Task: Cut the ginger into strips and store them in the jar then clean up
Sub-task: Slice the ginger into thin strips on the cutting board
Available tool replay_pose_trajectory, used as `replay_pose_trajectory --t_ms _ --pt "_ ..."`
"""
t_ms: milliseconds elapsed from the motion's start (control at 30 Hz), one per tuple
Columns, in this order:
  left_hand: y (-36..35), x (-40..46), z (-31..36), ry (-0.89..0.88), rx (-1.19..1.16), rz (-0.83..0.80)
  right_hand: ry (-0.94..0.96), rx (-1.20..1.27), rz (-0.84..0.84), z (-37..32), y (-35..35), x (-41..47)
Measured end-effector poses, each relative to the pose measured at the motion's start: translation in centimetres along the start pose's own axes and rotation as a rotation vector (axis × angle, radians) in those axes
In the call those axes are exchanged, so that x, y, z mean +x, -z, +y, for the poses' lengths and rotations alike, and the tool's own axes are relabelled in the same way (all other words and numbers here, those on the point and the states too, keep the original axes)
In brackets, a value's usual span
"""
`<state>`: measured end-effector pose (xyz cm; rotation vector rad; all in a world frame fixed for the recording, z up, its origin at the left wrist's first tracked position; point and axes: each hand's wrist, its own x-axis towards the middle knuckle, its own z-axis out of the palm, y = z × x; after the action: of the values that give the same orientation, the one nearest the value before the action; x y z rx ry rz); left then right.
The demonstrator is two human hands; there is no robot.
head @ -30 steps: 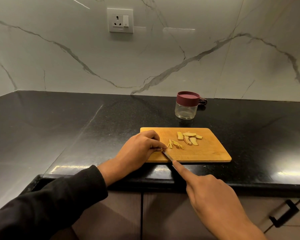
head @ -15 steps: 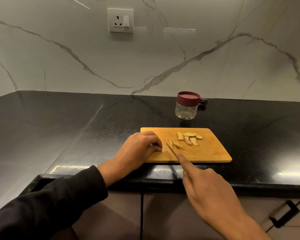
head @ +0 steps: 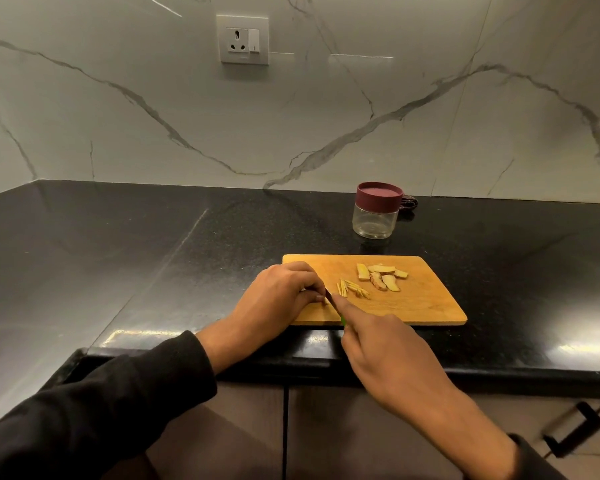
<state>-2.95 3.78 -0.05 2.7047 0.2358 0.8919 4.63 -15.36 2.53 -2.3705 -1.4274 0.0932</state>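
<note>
The right hand [head: 388, 348] has its grip closed around a knife [head: 330, 299] with a green handle, the index finger stretched along the back of the blade, whose tip meets the fingertips of the left hand [head: 281, 292]. The left hand's grip is curled, pinching a small ginger piece [head: 325, 301] against the cutting board [head: 426, 306] at its near left part; the piece is mostly hidden by the fingers. Just right of the blade lies a little heap of thin ginger strips [head: 352, 289]. Further right and slightly back, about 5 uncut ginger slices [head: 381, 277] sit close together, some overlapping. The board rests on the black worktop [head: 153, 254] near its front edge. Behind the board, apart from it, stands the clear jar [head: 373, 225], upright, with its maroon lid [head: 379, 196] on. A socket [head: 243, 39] is set in the marble wall.
</note>
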Motion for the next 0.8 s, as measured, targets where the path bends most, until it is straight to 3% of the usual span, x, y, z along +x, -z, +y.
replay_pose_trajectory --t_ms 500,800 --pt "0.1 0.0 0.1 0.044 -0.006 -0.028 -0.004 -0.003 -0.052 0.9 0.6 -3.7" --pt "0.3 0.0 0.4 0.035 0.011 -0.045 -0.057 -0.311 -0.146 0.6 1.0 -4.9"
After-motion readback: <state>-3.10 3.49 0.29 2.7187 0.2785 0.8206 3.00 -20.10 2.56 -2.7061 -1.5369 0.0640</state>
